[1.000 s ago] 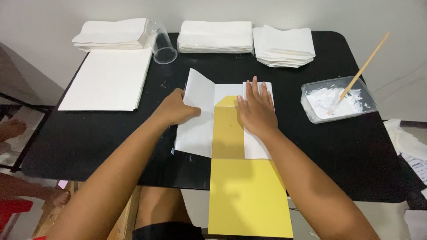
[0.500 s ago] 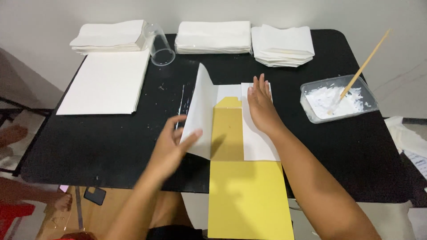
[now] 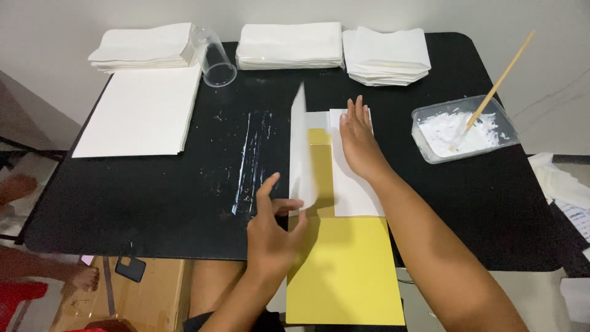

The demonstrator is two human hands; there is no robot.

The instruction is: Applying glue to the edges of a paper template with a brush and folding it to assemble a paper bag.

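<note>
- While the right hand (image 3: 359,142) lies open and flat, pinning the white sheet (image 3: 353,184) on the yellow card (image 3: 344,270), nothing slides.
- Left hand (image 3: 273,230), fingers spread, lifts the sheet's left flap (image 3: 301,154) upright beside the card.

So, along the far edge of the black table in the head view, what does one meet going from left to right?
Stack of folded white paper → clear plastic cup lying on its side → second white stack → third white stack → wooden stick leaning in the clear tub of white paste.

head cam | above, facing steeply down | near black table (image 3: 153,203)
</note>
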